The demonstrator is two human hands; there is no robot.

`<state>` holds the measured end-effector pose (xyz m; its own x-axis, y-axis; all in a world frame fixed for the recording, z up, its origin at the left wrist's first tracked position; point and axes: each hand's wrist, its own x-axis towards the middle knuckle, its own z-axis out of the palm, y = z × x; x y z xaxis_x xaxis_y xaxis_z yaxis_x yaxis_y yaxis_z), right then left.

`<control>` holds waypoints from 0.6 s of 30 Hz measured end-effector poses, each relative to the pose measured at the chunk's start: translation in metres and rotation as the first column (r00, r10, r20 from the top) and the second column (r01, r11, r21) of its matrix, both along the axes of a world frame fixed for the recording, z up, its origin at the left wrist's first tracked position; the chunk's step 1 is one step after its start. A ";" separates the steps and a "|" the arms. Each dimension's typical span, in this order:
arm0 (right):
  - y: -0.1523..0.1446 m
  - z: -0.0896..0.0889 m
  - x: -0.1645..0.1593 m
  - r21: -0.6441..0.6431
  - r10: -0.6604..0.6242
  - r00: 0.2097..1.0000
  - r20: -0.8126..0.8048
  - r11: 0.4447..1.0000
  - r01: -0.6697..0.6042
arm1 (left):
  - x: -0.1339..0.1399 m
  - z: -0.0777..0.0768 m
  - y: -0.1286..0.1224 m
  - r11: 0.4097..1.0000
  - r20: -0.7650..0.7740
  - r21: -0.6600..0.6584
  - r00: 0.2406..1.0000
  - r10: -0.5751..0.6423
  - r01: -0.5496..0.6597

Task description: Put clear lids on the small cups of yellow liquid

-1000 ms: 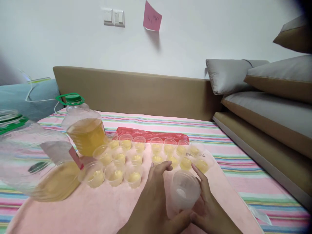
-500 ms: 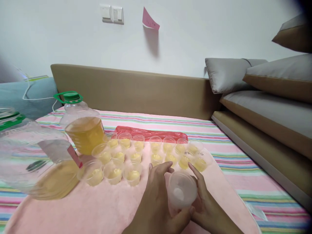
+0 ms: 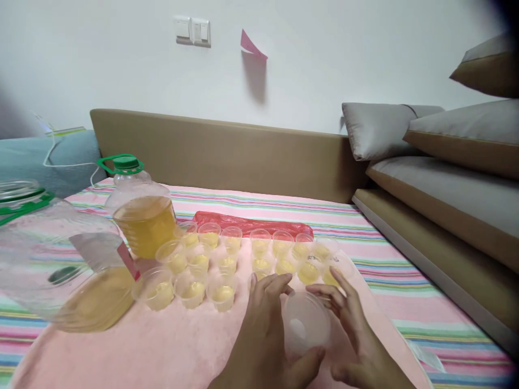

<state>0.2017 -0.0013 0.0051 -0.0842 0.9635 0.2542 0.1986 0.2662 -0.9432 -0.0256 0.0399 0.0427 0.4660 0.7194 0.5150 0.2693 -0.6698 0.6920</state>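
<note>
Cup [image 3: 306, 324] sits in the left hand [image 3: 265, 324], pinched between thumb and fingers; right hand [image 3: 359, 335] spread beside it. Seventeen filled cups [image 3: 222, 296] beyond, perhaps more behind the hands; two jugs [image 3: 148, 221] left.

Your left hand [image 3: 265, 327] curves inward, fingers bent forward, thumb reaching rightward; your right hand [image 3: 360, 332] faces it, fingers raised, thumb spread well below; your bare wrists [image 3: 239, 364] angle inward.
</note>
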 end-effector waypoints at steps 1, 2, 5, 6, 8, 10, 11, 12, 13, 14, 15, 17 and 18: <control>0.000 0.006 0.000 0.075 -0.006 1.000 -0.024 0.997 0.008 | 0.001 0.001 0.000 1.000 0.004 0.002 1.000 -0.004 0.004; -0.001 0.013 -0.001 0.148 -0.011 0.999 -0.040 0.989 0.017 | 0.001 0.002 -0.001 1.000 0.004 0.003 1.000 -0.007 0.007; -0.005 0.031 -0.007 0.266 -0.011 1.000 0.002 0.964 0.010 | 0.003 0.002 -0.003 1.000 -0.013 0.029 1.000 0.000 0.000; -0.007 0.035 -0.010 0.263 -0.013 0.999 0.043 0.965 0.001 | 0.004 0.002 -0.004 0.999 -0.021 0.045 1.000 0.006 -0.005; -0.011 0.037 -0.014 0.236 -0.022 0.991 0.130 0.972 -0.009 | 0.004 -0.001 -0.004 0.996 -0.025 0.083 0.999 0.025 -0.023; -0.013 0.035 -0.015 0.215 -0.049 0.980 0.191 0.977 0.007 | 0.005 -0.004 -0.003 0.993 -0.031 0.115 0.999 0.031 -0.027; -0.013 0.034 -0.016 0.206 -0.064 0.976 0.209 0.978 0.021 | 0.005 -0.005 -0.002 0.992 -0.036 0.127 0.999 0.030 -0.025; -0.013 0.032 -0.016 0.204 -0.079 0.972 0.220 0.978 0.033 | 0.005 -0.006 -0.002 0.990 -0.044 0.136 0.999 0.027 -0.021; -0.013 0.031 -0.016 0.209 -0.093 0.969 0.228 0.977 0.045 | 0.005 -0.007 -0.001 0.990 -0.052 0.140 0.998 0.023 -0.016; -0.013 0.031 -0.017 0.219 -0.108 0.966 0.236 0.974 0.056 | 0.005 -0.008 -0.001 0.990 -0.059 0.139 0.998 0.022 -0.013; -0.012 0.031 -0.017 0.229 -0.121 0.962 0.244 0.971 0.064 | 0.005 -0.008 -0.001 0.991 -0.064 0.136 0.998 0.023 -0.014; -0.012 0.033 -0.019 0.242 -0.134 0.955 0.263 0.968 0.069 | 0.006 -0.008 -0.002 0.991 -0.069 0.133 0.997 0.029 -0.019; -0.011 0.035 -0.020 0.243 -0.138 0.951 0.277 0.968 0.070 | 0.007 -0.007 -0.002 0.990 -0.067 0.136 0.997 0.031 -0.021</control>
<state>0.1820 -0.0127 0.0397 -0.0894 0.8901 0.4470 0.4916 0.4297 -0.7574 -0.0191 0.0376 0.0354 0.4857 0.6576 0.5759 0.3318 -0.7482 0.5745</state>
